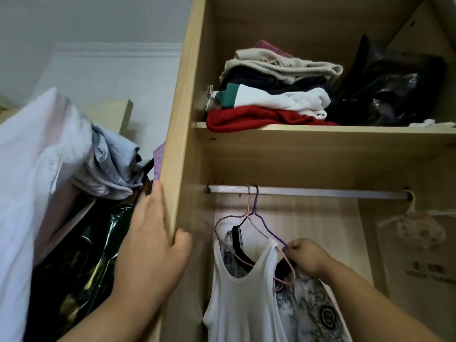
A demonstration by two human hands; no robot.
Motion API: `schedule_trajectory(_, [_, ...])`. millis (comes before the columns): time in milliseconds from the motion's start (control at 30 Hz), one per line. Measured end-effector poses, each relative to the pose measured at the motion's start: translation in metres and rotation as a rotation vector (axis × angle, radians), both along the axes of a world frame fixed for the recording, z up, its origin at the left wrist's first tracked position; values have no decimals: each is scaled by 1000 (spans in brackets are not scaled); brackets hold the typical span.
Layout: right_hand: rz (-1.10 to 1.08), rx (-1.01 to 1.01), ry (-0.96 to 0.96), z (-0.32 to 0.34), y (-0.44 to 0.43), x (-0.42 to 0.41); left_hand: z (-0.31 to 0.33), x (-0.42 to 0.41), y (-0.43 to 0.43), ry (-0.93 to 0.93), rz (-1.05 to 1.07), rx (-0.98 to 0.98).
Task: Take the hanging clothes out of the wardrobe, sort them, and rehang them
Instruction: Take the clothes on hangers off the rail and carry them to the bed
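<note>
A white tank top (239, 299) hangs on a purple wire hanger (269, 230) from the metal rail (320, 192) of the wooden wardrobe. Behind it a grey patterned garment (313, 312) with black trim hangs on a pink wire hanger (223, 224). My right hand (307, 257) pinches the right shoulder ends of the hangers, just beside the tank top's strap. My left hand (153, 243) grips the front edge of the wardrobe's left side panel (176, 154), thumb inside and fingers outside.
A shelf (320, 130) above the rail carries a folded stack of red, white, dark and beige clothes (271, 95) and a black plastic bag (394, 90). A small patterned item (419, 229) hangs at the rail's right end. Clothes and bags (74, 181) are piled left of the wardrobe.
</note>
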State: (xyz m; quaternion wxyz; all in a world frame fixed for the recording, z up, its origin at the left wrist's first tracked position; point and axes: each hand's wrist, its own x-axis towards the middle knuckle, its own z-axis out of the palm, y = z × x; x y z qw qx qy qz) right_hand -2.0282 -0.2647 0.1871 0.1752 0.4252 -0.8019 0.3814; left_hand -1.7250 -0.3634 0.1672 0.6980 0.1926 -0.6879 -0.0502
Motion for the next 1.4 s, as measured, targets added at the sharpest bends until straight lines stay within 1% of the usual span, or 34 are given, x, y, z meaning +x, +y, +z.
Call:
schedule_trajectory(167, [17, -142, 69, 4, -13, 6, 0, 0, 1, 16, 0, -8])
schedule_trajectory(367, [-23, -170, 124, 23, -6, 9, 0, 0, 1, 10, -1, -12])
schedule_trajectory(533, [-50, -281, 111, 32, 14, 15, 0, 1, 4, -5, -14, 2])
schedule_trajectory(667, [-45, -328, 107, 30, 51, 23, 2, 4, 8, -42, -28, 36])
schedule_trajectory(800, [-26, -368, 108, 18, 112, 30, 4, 4, 21, -64, -73, 97])
schedule_trajectory(867, [-11, -401, 84, 9, 147, 35, 5, -1, 35, -65, -69, 54])
schedule_trajectory(933, [37, -448, 6, -1, 180, 44, 5, -12, 53, -85, -70, -41])
schedule_trajectory(1033, [13, -472, -44, -22, 231, 62, -3, -42, 84, -204, -269, -133])
schedule_trajectory(1167, [-46, -414, -114, -55, 289, 95, -26, -100, 113, -426, -544, -130])
schedule_trajectory(1267, [-54, -403, -195, -79, 325, 131, -46, -142, 127, -512, -627, -103])
schedule_trajectory(1400, [-67, -452, -336, -109, 363, 186, -78, -183, 139, -639, -700, 36])
